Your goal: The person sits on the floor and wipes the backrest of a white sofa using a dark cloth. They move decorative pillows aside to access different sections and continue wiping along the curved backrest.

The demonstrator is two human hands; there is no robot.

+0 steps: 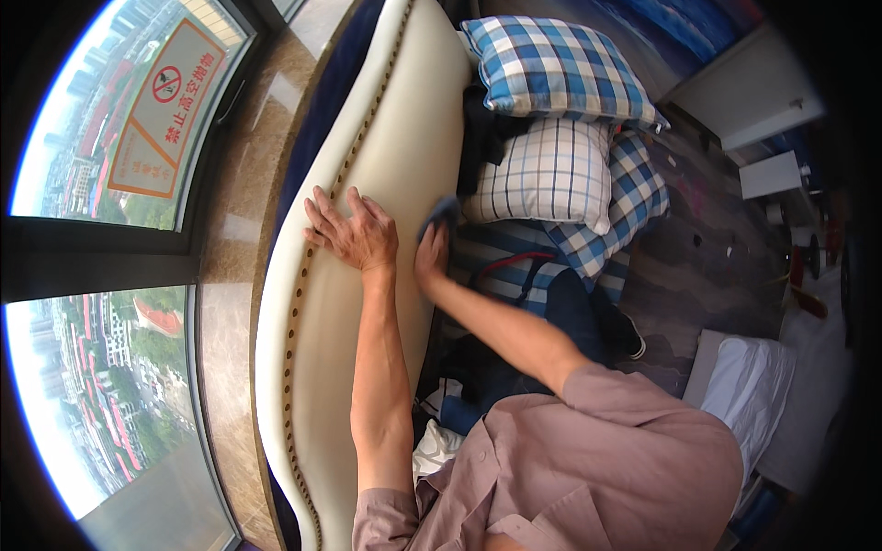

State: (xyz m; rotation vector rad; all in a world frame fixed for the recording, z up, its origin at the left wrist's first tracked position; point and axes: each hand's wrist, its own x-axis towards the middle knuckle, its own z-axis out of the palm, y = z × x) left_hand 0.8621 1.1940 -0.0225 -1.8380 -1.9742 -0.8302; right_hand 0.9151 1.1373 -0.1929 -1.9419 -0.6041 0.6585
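Observation:
A curved cream backrest [406, 158] with a smooth upholstered face runs along the window side. A row of brass-coloured nailheads [294, 313] follows its rolled edge. My left hand [355, 233] rests on it with the fingers spread across the nailheads, holding nothing. Under the fingers of my right hand [433, 255], a dark blue cloth [444, 212] lies against the lower part of the cream face. Both hand and cloth are blurred there, and part of the cloth is hidden by the fingers.
A marble sill [238, 275] and windows stand behind the backrest. To the right are a blue checked pillow [558, 65], a white checked pillow [544, 175] and another blue one [637, 179]. A striped cover [496, 241] lies below them. A white bundle [747, 379] is farther right.

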